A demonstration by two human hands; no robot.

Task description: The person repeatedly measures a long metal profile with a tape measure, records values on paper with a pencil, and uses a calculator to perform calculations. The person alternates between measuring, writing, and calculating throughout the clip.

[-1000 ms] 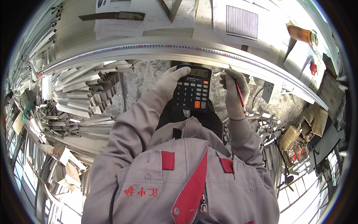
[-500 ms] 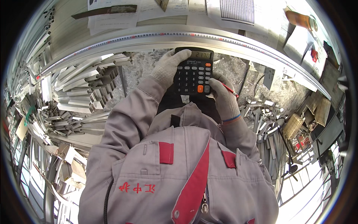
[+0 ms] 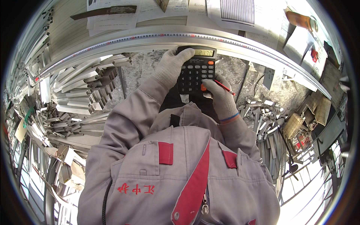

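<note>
A black calculator (image 3: 190, 77) with grey keys and two orange ones is held upright below the workbench edge. Gripping its upper left side is my gloved left hand (image 3: 171, 64), the thumb lying across the top beside the lit display. My gloved right hand (image 3: 221, 95) is at its lower right, the thumb over the keys near the large orange key. A red pencil-like stick (image 3: 225, 87) pokes out from between the right hand's fingers. That hand's other fingers are partly hidden behind the calculator's edge.
Along the bench edge runs a long measuring tape strip (image 3: 161, 35). Printed papers (image 3: 157, 11), a dark flat metal strip (image 3: 103, 12) and an orange-brown handle-like object (image 3: 300, 20) lie on the bench. Stacks of metal profiles (image 3: 82, 86) crowd the left; offcuts (image 3: 262, 112) pile at right.
My right thumb has shifted left over the calculator's lower keys, onto the orange key's area. The display's digits have changed. My left hand keeps its hold.
</note>
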